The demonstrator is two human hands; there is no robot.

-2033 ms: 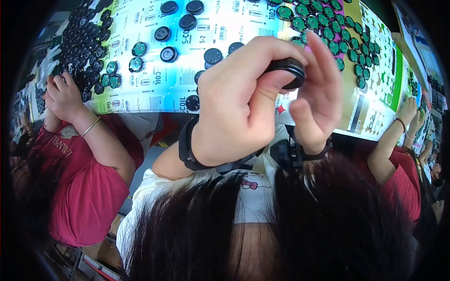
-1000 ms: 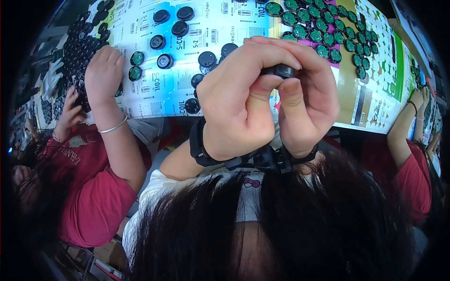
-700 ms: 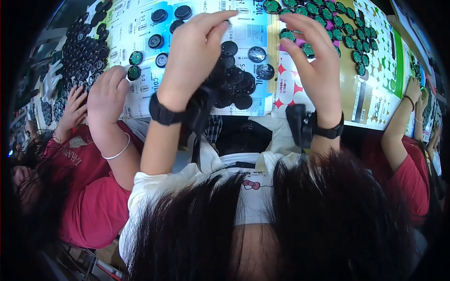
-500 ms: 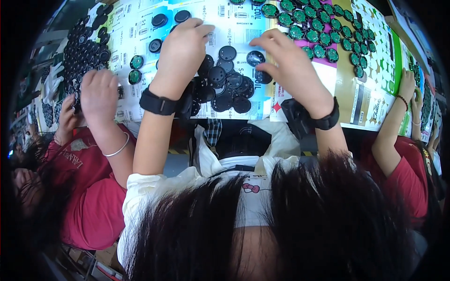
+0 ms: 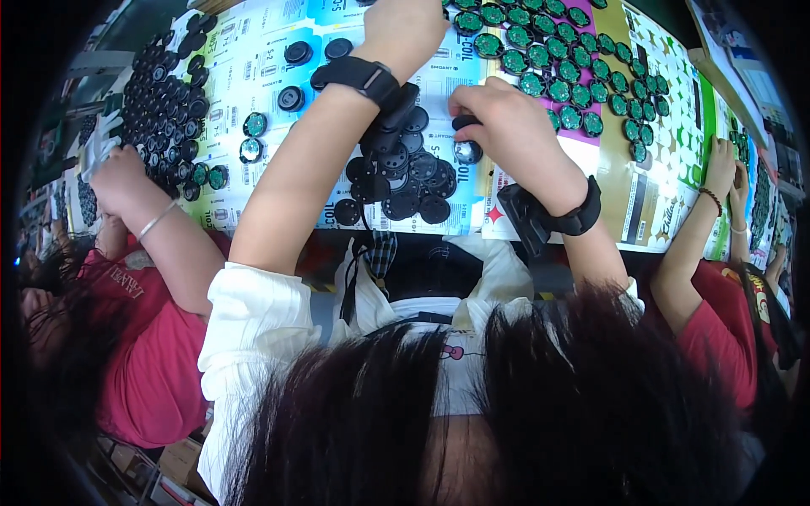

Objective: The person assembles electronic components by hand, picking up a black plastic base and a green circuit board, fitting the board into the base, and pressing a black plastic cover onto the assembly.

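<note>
My left hand [image 5: 407,29] reaches to the far edge of the table, beside the nearest circuit-board discs; its fingers are cut off by the top of the picture. Closer in, my right hand [image 5: 506,126] pinches a black round cap [image 5: 462,122] between thumb and fingers. Just below that cap lies a black round housing [image 5: 467,152] with a shiny inside. Left of it spreads a pile of flat black discs [image 5: 413,177] with small holes, partly under my left wrist strap. Black housings with green circuit boards [image 5: 540,57] fill the far right.
Several black round parts [image 5: 298,53] and green-board pieces [image 5: 254,125] stand left of my left forearm. A heap of black parts [image 5: 160,118] lies farther left, where a co-worker's hand [image 5: 126,181] reaches. Another co-worker's hands [image 5: 721,169] work at the right.
My left hand has moved away and to the right, from the black parts toward the circuit boards. My right hand has closed on a black cap. The left co-worker's hand has moved left.
</note>
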